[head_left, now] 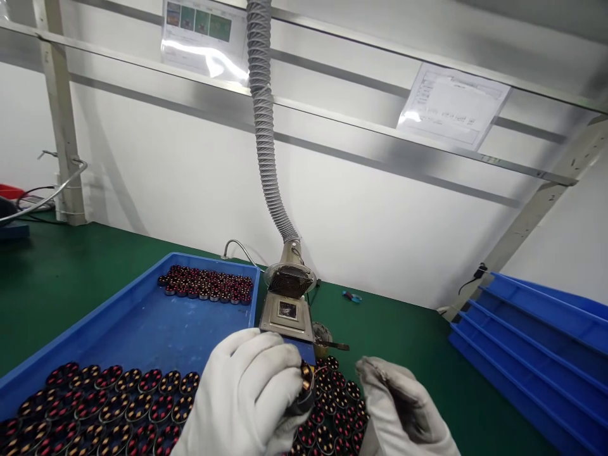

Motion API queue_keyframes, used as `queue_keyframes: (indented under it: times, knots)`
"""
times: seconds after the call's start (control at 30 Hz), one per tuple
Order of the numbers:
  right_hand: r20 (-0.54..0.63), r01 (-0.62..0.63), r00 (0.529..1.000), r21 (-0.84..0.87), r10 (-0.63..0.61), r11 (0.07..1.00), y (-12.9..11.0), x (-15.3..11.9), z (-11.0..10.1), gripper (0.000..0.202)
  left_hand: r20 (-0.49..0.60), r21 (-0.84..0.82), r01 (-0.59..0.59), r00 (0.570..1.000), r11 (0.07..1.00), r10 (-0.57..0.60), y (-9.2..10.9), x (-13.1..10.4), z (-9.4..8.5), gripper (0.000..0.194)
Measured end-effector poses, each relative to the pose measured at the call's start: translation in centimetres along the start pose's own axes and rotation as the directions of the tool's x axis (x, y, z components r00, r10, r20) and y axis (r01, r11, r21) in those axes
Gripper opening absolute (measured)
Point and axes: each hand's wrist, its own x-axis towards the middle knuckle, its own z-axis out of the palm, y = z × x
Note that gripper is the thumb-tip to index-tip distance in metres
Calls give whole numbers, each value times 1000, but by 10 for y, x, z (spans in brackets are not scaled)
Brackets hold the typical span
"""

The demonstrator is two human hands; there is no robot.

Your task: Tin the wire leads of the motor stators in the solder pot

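My left hand (251,392), in a white glove, is closed around a small round motor stator (304,383) with copper windings and a dark rim. Part of that stator is hidden behind the fingers. To the right, my right hand (403,405), gloved as well, has its thumb and fingertips pressed together; whether anything is pinched there I cannot make out. Between and below the hands lies a pile of loose stators (335,405) with red and copper-coloured coils. Just beyond my left hand stands a solder pot (285,310) with a square opening.
A blue tray (209,326) at left carries stators in a far group and near rows. A grey ducted hose (263,114) comes down to a hood (289,278) over the pot. Cutters (351,296) lie on the green table (380,323). Blue trays (536,354) are stacked at right.
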Motion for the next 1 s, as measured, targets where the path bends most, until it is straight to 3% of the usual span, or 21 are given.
queue_keyframes:
  times: [0.07, 0.1, 0.2, 0.27, 0.33, 0.4, 0.5, 0.63, 0.7, 0.8, 0.9, 1.0]
  knots:
    - [208, -145, 970, 88, 124, 986, 0, 0, 2, 16, 13, -26, 35, 999, 999, -35, -2, -5, 0, 22]
    - [337, -250, 921, 129, 194, 960, 0, -1, 5, 21, 13, -38, 57, 998, 998, -56, -2, -7, 0, 17]
    - [654, -534, 690, 173, 309, 827, 4, -6, 17, 37, 43, -97, 114, 993, 989, -110, -2, -12, 2, 10]
    - [750, -645, 580, 185, 318, 741, 10, -8, 24, 39, 78, -163, 175, 983, 971, -164, -2, -13, 4, 15]
    - [782, -725, 525, 207, 334, 657, 17, -8, 27, 42, 132, -246, 238, 969, 939, -211, -4, -12, 5, 20]
    - [793, -773, 494, 213, 356, 597, 24, -6, 26, 42, 169, -336, 264, 961, 904, -218, -6, -11, 4, 23]
    - [784, -788, 493, 217, 379, 576, 31, -5, 23, 36, 200, -479, 310, 950, 821, -242, -11, -9, 2, 25]
    - [776, -812, 485, 228, 404, 537, 34, -9, 22, 39, 307, -640, 482, 875, 599, -376, -11, -9, -1, 32]
    - [776, -814, 481, 223, 407, 537, 35, -8, 22, 39, 347, -649, 536, 840, 540, -417, -9, -11, 0, 44]
    - [801, -808, 454, 185, 391, 559, 37, -1, 21, 37, 325, -632, 525, 847, 570, -420, -10, -15, 3, 51]
    - [844, -821, 376, 112, 382, 560, 41, 4, 22, 34, 292, -651, 446, 894, 615, -339, -16, -15, 6, 27]
    - [832, -857, 389, 168, 397, 488, 45, -4, 27, 31, 245, -658, 366, 931, 659, -272, -20, -14, 8, 24]
